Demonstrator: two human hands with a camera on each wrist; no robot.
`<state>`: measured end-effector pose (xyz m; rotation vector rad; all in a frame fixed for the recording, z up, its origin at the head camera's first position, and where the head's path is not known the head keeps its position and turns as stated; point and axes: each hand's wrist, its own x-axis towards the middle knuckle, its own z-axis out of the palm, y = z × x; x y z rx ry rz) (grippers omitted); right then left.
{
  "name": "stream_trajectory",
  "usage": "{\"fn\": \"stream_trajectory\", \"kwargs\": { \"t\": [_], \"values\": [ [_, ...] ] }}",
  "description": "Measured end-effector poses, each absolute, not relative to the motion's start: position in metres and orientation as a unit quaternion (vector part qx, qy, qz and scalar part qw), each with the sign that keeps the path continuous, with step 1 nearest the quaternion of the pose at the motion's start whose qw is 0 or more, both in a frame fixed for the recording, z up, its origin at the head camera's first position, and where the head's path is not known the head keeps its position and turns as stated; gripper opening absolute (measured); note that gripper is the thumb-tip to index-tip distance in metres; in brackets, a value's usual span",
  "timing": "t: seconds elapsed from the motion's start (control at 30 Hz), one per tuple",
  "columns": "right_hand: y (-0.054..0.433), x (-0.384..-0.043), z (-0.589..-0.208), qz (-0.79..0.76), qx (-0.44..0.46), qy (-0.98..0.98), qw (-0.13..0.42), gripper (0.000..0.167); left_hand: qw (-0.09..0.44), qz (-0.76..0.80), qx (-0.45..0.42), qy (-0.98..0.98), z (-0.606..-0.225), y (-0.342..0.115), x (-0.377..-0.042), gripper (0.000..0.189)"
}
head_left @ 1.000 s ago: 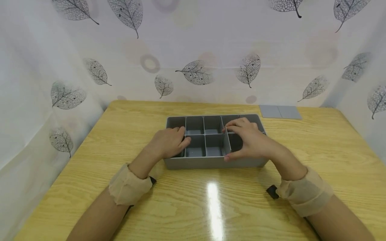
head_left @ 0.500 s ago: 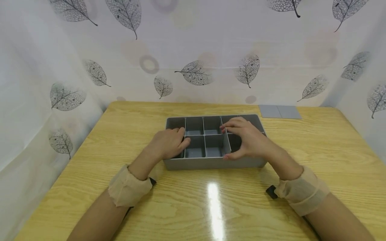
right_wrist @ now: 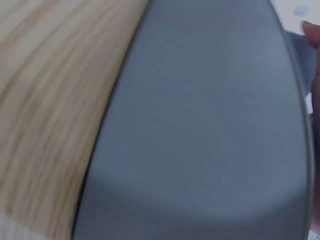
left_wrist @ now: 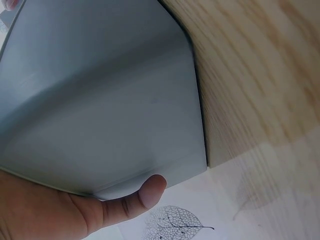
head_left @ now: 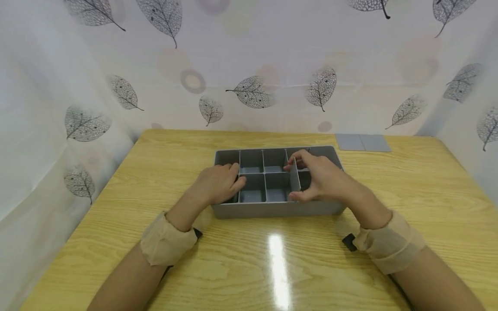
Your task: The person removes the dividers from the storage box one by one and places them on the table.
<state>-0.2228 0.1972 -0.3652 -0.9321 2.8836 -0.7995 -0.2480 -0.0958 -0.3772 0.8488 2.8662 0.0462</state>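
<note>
A grey plastic organizer box (head_left: 254, 210) with several compartments lies lengthwise on the wooden table. My left hand (head_left: 218, 183) grips its left end, fingers bent over the rim into the end compartments; in the left wrist view one finger (left_wrist: 151, 191) lies against the outer wall. My right hand (head_left: 324, 179) pinches a thin grey divider (head_left: 294, 175) by its edges, thumb at the near edge and fingertips at the far one. The divider stands upright, its top above the rim, with its lower part inside the box. In the right wrist view the box's front wall (right_wrist: 200, 115) covers most of my hand.
Two flat grey panels (head_left: 363, 142) lie side by side at the table's back right. A leaf-patterned curtain (head_left: 284, 52) hangs behind and at both sides. The wooden table (head_left: 233, 259) reaches toward me in front of the box.
The divider in my right hand has risen out of the box somewhat and shifted slightly right. My right hand has come up with it. My left hand and the box stay in place.
</note>
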Motion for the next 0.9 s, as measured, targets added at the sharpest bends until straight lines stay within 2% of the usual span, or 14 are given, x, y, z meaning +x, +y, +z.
{"fn": "stream_trajectory", "kwargs": {
  "t": [0.17, 0.37, 0.63, 0.9],
  "values": [
    [0.1993, -0.2232, -0.3629, -0.274, -0.303, 0.913, 0.014, 0.074, 0.074, 0.017, 0.281, 0.957, -0.3773, -0.0952, -0.2482, 0.051],
    [0.2026, -0.2229, -0.3641, -0.259, -0.325, 0.91, 0.019, 0.089, 0.08, 0.014, 0.281, 0.956, -0.3764, -0.0945, -0.2471, 0.053],
    [0.2012, -0.2239, -0.3642, -0.278, -0.335, 0.9, 0.011, 0.081, 0.082, 0.018, 0.277, 0.957, -0.3782, -0.0955, -0.2482, 0.053],
    [0.2031, -0.223, -0.3661, -0.27, -0.341, 0.9, 0.016, 0.089, 0.077, 0.018, 0.276, 0.958, -0.3798, -0.0952, -0.2487, 0.052]
  ]
}}
